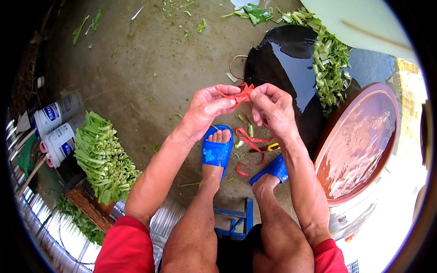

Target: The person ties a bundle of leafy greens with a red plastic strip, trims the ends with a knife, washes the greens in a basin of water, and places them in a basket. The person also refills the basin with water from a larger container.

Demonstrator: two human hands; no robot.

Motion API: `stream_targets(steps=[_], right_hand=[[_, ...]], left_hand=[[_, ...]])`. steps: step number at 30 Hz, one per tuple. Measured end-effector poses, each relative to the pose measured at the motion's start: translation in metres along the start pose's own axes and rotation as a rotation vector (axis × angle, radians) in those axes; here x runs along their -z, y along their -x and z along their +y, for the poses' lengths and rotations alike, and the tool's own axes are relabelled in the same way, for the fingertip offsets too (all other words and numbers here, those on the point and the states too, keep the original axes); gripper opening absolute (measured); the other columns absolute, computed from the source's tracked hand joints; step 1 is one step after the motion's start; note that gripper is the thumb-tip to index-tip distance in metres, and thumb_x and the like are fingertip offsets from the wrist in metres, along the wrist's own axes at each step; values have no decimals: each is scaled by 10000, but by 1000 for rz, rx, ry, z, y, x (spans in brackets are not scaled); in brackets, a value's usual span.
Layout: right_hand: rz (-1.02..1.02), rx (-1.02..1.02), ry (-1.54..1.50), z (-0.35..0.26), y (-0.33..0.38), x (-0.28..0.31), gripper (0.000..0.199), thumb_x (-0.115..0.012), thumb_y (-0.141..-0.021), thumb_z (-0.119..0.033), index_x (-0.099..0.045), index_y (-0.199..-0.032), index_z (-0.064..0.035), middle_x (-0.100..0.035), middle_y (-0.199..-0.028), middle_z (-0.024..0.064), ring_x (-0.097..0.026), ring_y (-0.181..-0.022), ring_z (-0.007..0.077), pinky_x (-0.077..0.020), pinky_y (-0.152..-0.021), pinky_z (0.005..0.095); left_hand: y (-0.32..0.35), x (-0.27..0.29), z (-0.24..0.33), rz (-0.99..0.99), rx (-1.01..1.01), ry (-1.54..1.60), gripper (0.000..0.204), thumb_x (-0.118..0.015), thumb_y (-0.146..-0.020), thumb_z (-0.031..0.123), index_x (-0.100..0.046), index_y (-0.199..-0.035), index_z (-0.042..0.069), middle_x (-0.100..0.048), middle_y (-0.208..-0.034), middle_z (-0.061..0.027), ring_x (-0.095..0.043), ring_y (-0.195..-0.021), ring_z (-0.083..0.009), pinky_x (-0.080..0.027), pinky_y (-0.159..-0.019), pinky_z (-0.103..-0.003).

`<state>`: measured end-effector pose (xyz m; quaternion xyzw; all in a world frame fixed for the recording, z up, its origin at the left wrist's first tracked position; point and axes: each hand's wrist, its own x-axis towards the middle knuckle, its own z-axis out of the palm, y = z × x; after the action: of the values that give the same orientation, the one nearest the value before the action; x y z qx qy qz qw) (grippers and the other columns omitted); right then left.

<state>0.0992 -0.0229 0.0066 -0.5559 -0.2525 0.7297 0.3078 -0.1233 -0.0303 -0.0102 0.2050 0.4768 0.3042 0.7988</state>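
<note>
My left hand point(207, 107) and my right hand point(271, 105) are raised together over my feet, both pinching a thin red plastic strip point(242, 94) between fingertips. More red strip point(249, 150) lies curled on the concrete floor between my blue sandals point(216, 151). A small yellow-handled knife point(269, 147) rests on the floor beside my right sandal point(273, 168).
A black wok point(282, 63) full of dark water holds cut green stems point(331, 68). A brown basin point(359, 141) of water stands at right. A stack of leafy greens point(102, 157) lies on a basket at left, near two white tubs point(57, 120). Blue stool point(236, 220) beneath me.
</note>
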Motion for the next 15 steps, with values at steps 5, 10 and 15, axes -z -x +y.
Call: stream_targets(steps=[5,10,15], right_hand=[[-41,2,-24,2,-9,7,128,-715,-1014,-101,-664,-1041,13,-647,-748,9,-539,-568,57,-447,-503,225],[-76,205,148,3,-8,-3,188,-732,-980,-77,-654,-1121,20,-670,-886,13,-583,-688,47,-497,-589,211],[186,679,892,-13,17,-9,226,-730,-824,-20,-740,-1044,-71,-696,-907,60,-661,-662,200,-553,-632,335]], left_hand=[[-6,4,-3,24,38,27,314,-689,-1009,133,-691,-1296,7,-747,-1259,-127,-710,-1134,-205,-552,-1047,-412],[-10,3,-6,77,24,51,310,-649,-1028,151,-686,-1297,1,-746,-1252,-143,-712,-1135,-230,-554,-1052,-436],[18,-3,7,-4,39,5,307,-677,-1006,124,-671,-1292,14,-739,-1226,-119,-708,-1109,-205,-553,-1051,-433]])
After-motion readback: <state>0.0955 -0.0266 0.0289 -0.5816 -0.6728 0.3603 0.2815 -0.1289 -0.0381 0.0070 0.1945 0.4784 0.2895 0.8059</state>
